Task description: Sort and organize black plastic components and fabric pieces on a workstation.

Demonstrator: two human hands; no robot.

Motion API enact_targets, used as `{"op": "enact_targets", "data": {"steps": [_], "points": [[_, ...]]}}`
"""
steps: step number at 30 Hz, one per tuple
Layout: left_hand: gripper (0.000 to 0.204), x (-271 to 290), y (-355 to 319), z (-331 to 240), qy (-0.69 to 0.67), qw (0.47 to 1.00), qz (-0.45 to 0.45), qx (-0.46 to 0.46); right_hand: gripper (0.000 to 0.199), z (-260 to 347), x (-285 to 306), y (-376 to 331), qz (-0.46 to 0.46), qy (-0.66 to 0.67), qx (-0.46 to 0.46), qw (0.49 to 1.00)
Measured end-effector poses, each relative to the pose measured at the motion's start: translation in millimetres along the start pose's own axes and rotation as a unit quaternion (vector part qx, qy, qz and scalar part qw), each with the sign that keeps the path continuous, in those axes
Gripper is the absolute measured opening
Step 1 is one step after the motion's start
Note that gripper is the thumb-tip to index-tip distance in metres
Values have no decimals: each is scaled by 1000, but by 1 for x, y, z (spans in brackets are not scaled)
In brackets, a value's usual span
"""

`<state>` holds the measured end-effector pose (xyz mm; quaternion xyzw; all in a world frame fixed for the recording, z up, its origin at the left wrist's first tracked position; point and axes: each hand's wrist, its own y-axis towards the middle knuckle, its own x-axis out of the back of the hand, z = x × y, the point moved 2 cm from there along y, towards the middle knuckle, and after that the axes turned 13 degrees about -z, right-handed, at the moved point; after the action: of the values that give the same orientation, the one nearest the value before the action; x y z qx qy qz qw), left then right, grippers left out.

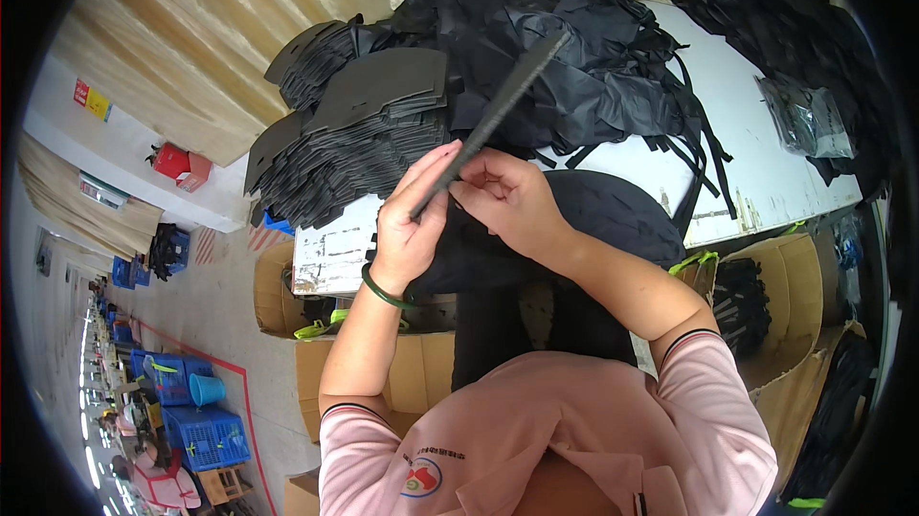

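Note:
A thin dark grey foam-like panel [514,97] is held up and seen nearly edge-on, slanting toward the upper right. My left hand [410,217] grips its lower end, fingers along one face and thumb on the other. My right hand [509,198] is closed in a pinch against the panel's near edge; its fingertips are partly hidden. Beneath my hands, a black fabric piece [603,219] lies over my lap and the table's front edge. Stacks of similar dark grey panels [378,90] rise at the left, beside a heap of black fabric pieces with straps [593,76].
More black fabric [780,23] and a clear plastic bag [809,119] lie on the white table [742,162] at right. Cardboard boxes [785,277] flank my legs. Blue crates [206,435] and another person in pink [163,478] are at far left. A beige curtain [220,28] hangs behind.

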<state>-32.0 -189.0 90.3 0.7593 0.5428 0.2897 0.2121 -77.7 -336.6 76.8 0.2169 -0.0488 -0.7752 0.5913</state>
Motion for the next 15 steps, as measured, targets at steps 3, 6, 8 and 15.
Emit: {"op": "enact_targets", "data": {"steps": [3,6,8,15], "points": [[48,2,6,-5,3,998,47,-42,12,4,11,2,14,-20,-56,998],[47,6,0,3,-83,995,43,42,14,7,19,8,15,-24,-55,998],[44,-1,-1,-1,-133,988,35,65,14,6,23,9,13,-42,-41,998],[61,-4,8,-25,205,952,119,-193,17,44,75,4,298,-189,-109,929]]}}
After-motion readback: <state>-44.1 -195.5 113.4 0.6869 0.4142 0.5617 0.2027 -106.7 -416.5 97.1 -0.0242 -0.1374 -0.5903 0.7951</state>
